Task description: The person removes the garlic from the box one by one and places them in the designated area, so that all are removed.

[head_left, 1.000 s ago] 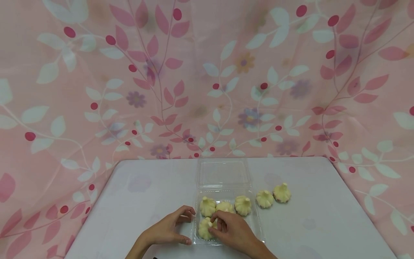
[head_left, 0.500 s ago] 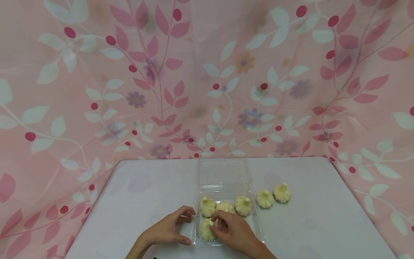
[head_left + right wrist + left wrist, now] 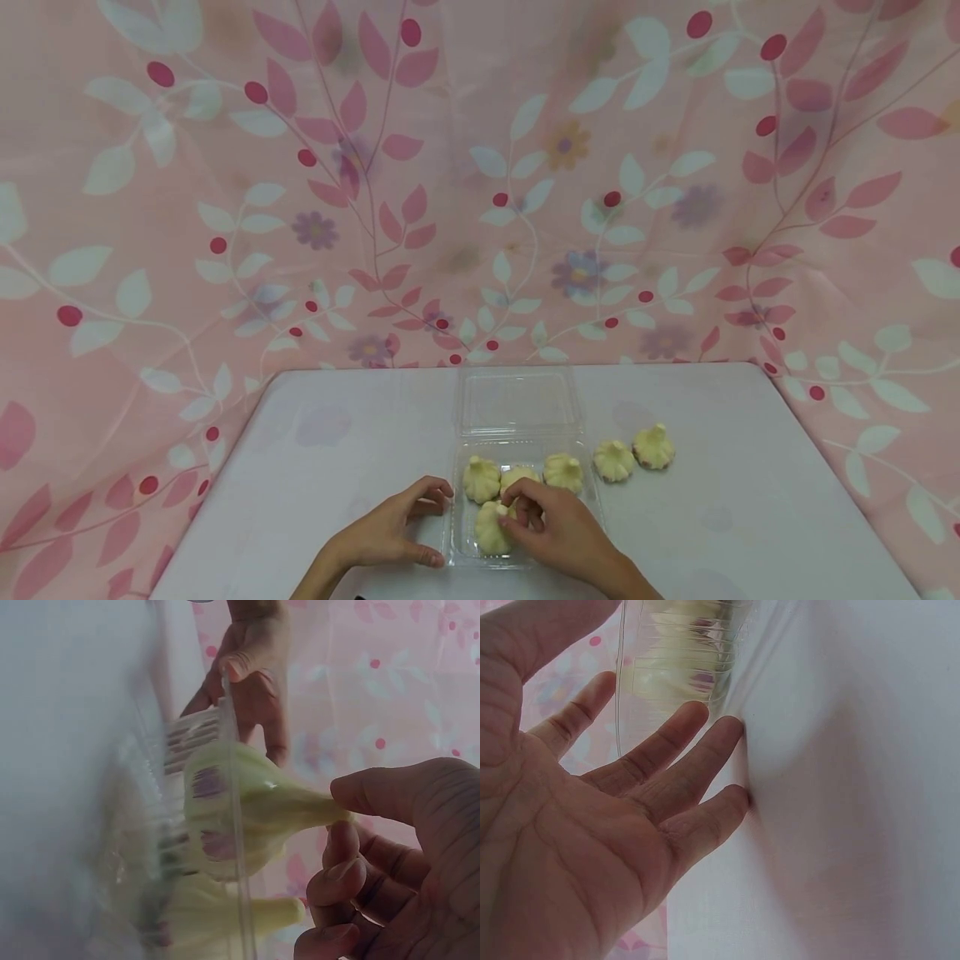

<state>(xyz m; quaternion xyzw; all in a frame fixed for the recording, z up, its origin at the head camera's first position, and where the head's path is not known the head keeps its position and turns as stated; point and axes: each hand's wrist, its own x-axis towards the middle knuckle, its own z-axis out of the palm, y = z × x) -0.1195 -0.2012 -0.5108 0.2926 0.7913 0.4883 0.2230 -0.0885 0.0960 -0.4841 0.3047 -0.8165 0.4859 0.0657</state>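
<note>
My right hand (image 3: 558, 529) pinches the stem of a pale garlic bulb (image 3: 492, 533) at the front of a clear plastic clamshell box (image 3: 592, 525). Purple patches mark the underside of this garlic (image 3: 225, 802) in the right wrist view. Behind it in the box sit a garlic bulb (image 3: 481, 479) at the left, one (image 3: 517, 477) in the middle, partly hidden by my fingers, and another (image 3: 562, 472) at the right. My left hand (image 3: 390, 525) is at the box's left side, fingers spread and loosely bent. In the left wrist view, its lower fingertips (image 3: 731, 731) rest on the tabletop.
Two more garlic bulbs stand on the table right of the box, a nearer one (image 3: 614, 461) and a farther one (image 3: 654, 447). The box's hinged lid (image 3: 519, 402) lies folded back behind it. A floral pink curtain (image 3: 480, 167) hangs beyond the white table (image 3: 337, 450).
The pinched garlic bulb has slid a little to the right inside the box, and my right hand has moved with it. My left hand has stayed in place.
</note>
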